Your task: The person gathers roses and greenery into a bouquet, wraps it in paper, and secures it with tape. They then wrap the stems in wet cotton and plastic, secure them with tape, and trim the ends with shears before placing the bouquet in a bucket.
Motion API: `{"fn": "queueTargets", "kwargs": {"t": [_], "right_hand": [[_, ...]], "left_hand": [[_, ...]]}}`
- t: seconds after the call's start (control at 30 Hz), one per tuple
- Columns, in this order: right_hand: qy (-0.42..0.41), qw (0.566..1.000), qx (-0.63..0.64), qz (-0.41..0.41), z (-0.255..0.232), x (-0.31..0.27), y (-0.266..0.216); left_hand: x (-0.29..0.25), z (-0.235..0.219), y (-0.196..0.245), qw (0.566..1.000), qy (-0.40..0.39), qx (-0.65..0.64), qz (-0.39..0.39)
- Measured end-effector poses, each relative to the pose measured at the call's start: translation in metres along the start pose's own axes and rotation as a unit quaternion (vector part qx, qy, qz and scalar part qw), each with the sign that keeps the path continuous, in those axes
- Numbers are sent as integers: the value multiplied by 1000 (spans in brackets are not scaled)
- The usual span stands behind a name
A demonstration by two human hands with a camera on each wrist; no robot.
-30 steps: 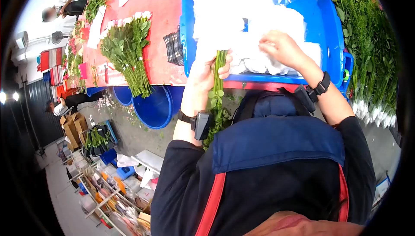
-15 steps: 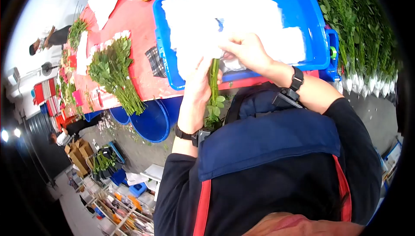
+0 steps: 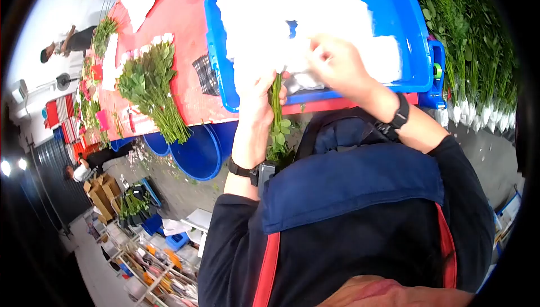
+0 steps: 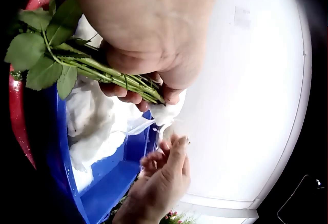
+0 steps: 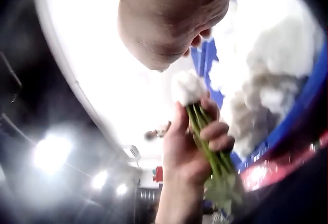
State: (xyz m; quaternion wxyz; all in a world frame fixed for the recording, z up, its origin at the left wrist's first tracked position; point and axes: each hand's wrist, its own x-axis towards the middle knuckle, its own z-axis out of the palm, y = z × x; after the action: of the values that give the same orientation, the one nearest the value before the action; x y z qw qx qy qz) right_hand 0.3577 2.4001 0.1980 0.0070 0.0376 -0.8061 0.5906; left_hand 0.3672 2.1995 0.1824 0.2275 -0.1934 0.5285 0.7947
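My left hand (image 3: 256, 104) grips a bundle of green stems (image 3: 275, 96) in front of the blue tub, cut ends up and leaves hanging below the fist. A wad of white cotton (image 5: 188, 87) caps the cut ends, with the left thumb and fingers just beneath it in the right wrist view. Beside it, over the tub, is my right hand (image 3: 340, 68), apart from the wad. Its fingers (image 4: 150, 163) are loosely bent in the left wrist view, and nothing shows between them. More white cotton (image 3: 332, 20) fills much of the tub (image 3: 394, 14).
On the red table (image 3: 185, 20) lie a bunch of pale roses (image 3: 143, 76) and a checked cloth (image 3: 206, 75). Tall greenery (image 3: 467, 31) with white-wrapped ends stands right of the tub. A blue bucket (image 3: 194, 155) sits below the table edge. Other people are at far left.
My right hand came in to the cotton at the stem ends, then drew back to the right. My left hand keeps its hold on the stems. The head view has shifted.
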Motion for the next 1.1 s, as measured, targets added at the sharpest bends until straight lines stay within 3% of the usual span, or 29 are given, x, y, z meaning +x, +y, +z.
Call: {"fn": "queueTargets", "kwargs": {"t": [0.03, 0.1, 0.2, 0.33, 0.43, 0.57, 0.63, 0.7, 0.73, 0.83, 0.87, 0.93, 1.03, 1.07, 1.1], "right_hand": [[64, 992, -91, -61, -8, 8, 3], [196, 928, -261, -183, -22, 30, 15], [28, 925, -373, -70, -11, 37, 46], [13, 962, -273, -29, -24, 36, 50], [5, 992, -125, -28, -34, 33, 43], [-43, 993, -64, 87, -25, 34, 12], [-70, 992, -100, 10, -8, 28, 12], [-103, 970, -144, -167, 5, 16, -1], [-93, 979, -54, -171, 13, 9, -4], [-228, 971, 63, 34, 8, 10, 13], [-247, 968, 20, 39, -3, 14, 17], [-213, 962, 110, 134, -13, 14, 13], [-215, 954, 145, 153, -18, 22, 6], [-202, 954, 169, 146, -12, 22, -2], [-218, 959, 144, 110, -9, 24, -10]], "left_hand": [[1, -3, 2, 1000, -7, -6, 1], [2, -11, 3, 999, -32, -40, -9], [3, -17, 5, 996, -59, -60, -26], [-1, -20, 9, 993, -70, -91, -25], [-6, -26, 9, 994, -71, -74, -28], [-27, -5, 10, 997, -61, -40, 0], [-35, 7, 12, 994, -107, -23, 10], [-32, 13, 7, 994, -106, 2, 12], [-31, 15, 5, 994, -104, 3, 16], [-32, 5, 1, 998, -61, 13, 24], [-34, 0, -1, 998, -46, 20, 26], [-41, 0, -5, 999, 4, 29, 37], [-55, 18, -7, 977, 99, 174, 71], [-57, 21, -16, 968, 95, 197, 127], [-48, 24, -33, 959, 80, 146, 230]]}}
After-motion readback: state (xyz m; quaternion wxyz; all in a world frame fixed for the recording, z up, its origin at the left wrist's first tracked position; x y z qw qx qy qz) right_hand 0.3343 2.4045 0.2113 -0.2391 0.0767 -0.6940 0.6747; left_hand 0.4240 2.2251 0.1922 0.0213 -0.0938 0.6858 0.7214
